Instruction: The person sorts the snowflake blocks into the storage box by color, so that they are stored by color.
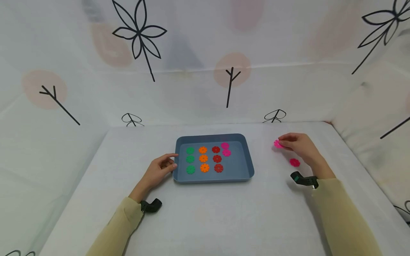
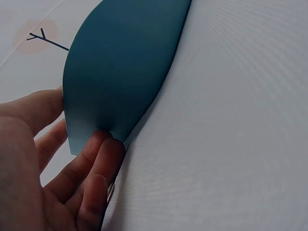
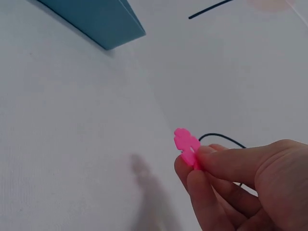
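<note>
On the table sits a shallow blue-grey tray (image 1: 240,174). Flower-shaped discs lie inside it in columns: green discs (image 1: 190,159), orange discs (image 1: 203,158), red discs (image 1: 217,158), and two pink discs (image 1: 225,145) at the far end of the right column. My left hand (image 1: 160,169) grips the tray's left side, its fingertips against the outer wall in the left wrist view. Right of the tray, my right hand (image 1: 298,145) pinches a pink flower-shaped disc (image 3: 185,144) between thumb and fingers, above the white cloth. Part of that disc is hidden by the fingertips.
A deep-pink disc (image 1: 294,162) lies on the table just below the right hand. White cloth (image 1: 217,217) covers the table, and patterned fabric (image 1: 192,96) hangs behind and at both sides. A dark camera (image 1: 302,179) is strapped on the right wrist.
</note>
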The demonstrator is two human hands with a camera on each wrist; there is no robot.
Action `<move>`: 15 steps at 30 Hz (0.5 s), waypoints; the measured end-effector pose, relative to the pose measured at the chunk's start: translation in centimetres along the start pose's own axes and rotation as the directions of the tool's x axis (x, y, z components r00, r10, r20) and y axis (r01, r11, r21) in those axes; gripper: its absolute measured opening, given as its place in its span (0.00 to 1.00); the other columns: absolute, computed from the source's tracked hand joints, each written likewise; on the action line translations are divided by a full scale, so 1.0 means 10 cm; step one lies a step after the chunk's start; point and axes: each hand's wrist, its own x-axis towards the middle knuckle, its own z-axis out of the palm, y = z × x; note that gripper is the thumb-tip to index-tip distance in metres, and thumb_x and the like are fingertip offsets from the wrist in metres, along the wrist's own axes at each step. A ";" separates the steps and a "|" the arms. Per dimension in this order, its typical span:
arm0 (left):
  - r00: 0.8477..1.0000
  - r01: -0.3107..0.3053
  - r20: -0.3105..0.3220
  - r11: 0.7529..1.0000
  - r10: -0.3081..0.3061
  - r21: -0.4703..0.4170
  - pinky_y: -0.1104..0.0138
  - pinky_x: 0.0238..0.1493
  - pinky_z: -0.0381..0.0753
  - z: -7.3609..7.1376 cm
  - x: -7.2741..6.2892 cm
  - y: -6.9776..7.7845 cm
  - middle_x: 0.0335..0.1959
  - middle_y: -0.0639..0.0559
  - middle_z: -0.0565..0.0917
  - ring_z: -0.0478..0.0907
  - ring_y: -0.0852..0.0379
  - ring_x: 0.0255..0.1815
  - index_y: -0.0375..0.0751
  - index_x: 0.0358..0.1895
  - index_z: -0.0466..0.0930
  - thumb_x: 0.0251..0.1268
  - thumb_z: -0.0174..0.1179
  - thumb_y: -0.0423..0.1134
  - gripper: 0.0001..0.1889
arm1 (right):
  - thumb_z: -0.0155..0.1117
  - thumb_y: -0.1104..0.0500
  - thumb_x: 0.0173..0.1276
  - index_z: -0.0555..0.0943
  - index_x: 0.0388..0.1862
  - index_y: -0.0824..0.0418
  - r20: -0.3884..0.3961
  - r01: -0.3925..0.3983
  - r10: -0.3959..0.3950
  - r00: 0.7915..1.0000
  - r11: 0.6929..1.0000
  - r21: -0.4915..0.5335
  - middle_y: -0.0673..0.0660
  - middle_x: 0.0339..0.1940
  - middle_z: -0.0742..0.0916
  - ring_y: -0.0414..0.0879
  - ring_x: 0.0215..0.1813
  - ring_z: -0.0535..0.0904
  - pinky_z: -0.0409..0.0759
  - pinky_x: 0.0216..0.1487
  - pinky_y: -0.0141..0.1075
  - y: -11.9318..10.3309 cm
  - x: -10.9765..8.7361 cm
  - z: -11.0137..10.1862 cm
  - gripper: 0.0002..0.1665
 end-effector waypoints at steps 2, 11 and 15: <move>1.000 0.000 0.001 1.000 0.000 -0.004 0.67 0.37 0.76 0.00 0.00 0.00 0.40 0.42 0.82 0.79 0.44 0.36 0.31 0.65 0.74 0.72 0.61 0.35 0.21 | 0.59 0.53 0.77 0.75 0.64 0.67 0.015 0.010 -0.010 1.000 1.000 0.000 0.67 0.59 0.80 0.47 0.52 0.81 0.76 0.46 0.21 -0.03 0.01 0.01 0.24; 1.000 -0.013 0.003 1.000 0.013 -0.017 0.67 0.38 0.77 0.00 0.00 -0.03 0.40 0.42 0.82 0.79 0.41 0.36 0.30 0.64 0.74 0.71 0.61 0.34 0.21 | 0.59 0.57 0.76 0.75 0.65 0.65 0.062 0.007 -0.007 0.998 1.000 0.009 0.66 0.60 0.79 0.56 0.59 0.77 0.77 0.49 0.25 -0.20 0.08 0.11 0.22; 1.000 -0.017 -0.001 1.000 0.017 -0.016 0.67 0.38 0.77 0.00 0.00 -0.04 0.39 0.43 0.81 0.80 0.43 0.35 0.30 0.64 0.75 0.71 0.61 0.34 0.21 | 0.61 0.59 0.75 0.76 0.63 0.66 0.062 0.042 -0.043 0.997 0.999 0.014 0.66 0.58 0.80 0.57 0.56 0.80 0.78 0.46 0.24 -0.32 0.09 0.16 0.21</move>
